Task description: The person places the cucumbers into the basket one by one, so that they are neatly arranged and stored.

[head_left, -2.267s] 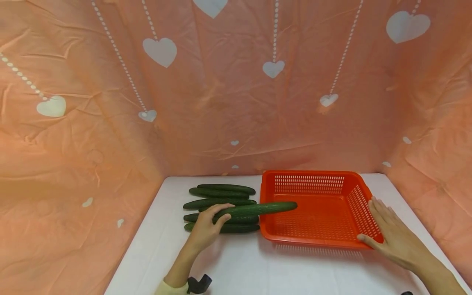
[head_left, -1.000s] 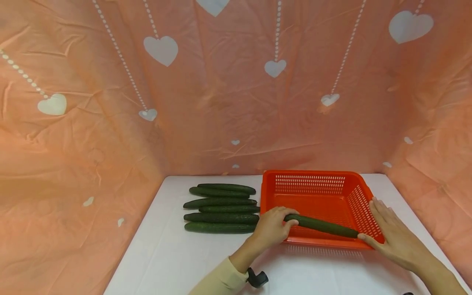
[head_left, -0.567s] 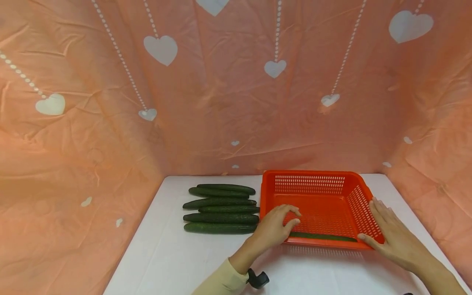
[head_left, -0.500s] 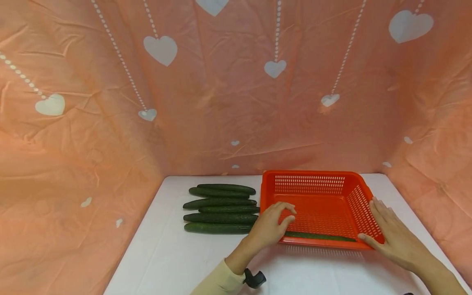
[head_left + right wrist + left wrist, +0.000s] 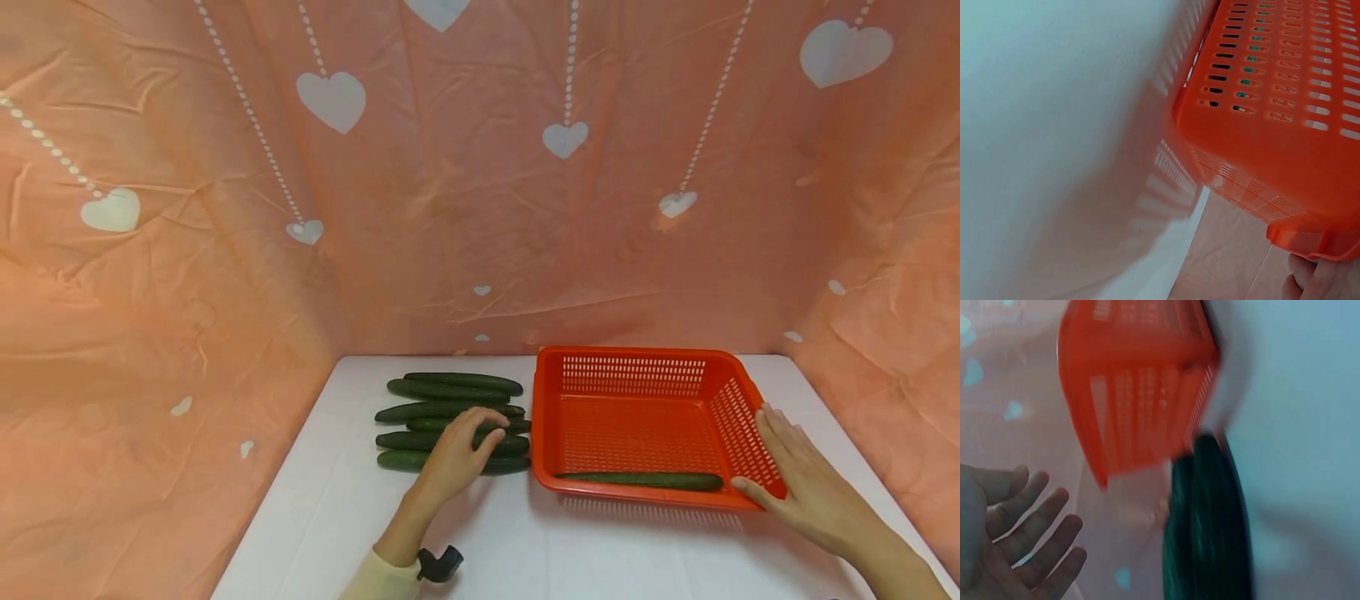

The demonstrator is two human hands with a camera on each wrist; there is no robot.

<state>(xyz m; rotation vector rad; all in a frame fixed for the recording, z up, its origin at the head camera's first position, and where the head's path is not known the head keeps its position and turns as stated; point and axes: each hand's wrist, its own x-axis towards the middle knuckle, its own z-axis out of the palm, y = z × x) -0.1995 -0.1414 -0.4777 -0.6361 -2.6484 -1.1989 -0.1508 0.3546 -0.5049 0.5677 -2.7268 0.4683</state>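
Observation:
Several green cucumbers (image 5: 450,389) lie side by side on the white table, left of the red basket (image 5: 637,350). My left hand (image 5: 453,454) hovers over the nearer ones, fingers loosely bent and holding nothing; in the left wrist view the hand (image 5: 1016,537) is spread beside blurred cucumbers (image 5: 1216,525). One cucumber (image 5: 652,480) lies inside the basket along its near wall. My right hand (image 5: 813,492) rests on the basket's right rim with straight fingers; in the right wrist view some fingers (image 5: 1310,275) touch the rim of the basket (image 5: 1260,150).
A white cloth (image 5: 600,554) covers the table. Orange fabric (image 5: 465,208) with pale hearts hangs behind it and at both sides. A black strap piece (image 5: 440,564) sits at my left wrist.
My left hand carried a cucumber right into the basket, let it go near the front wall, then moved back left over the others. My right hand has stayed at the rim.

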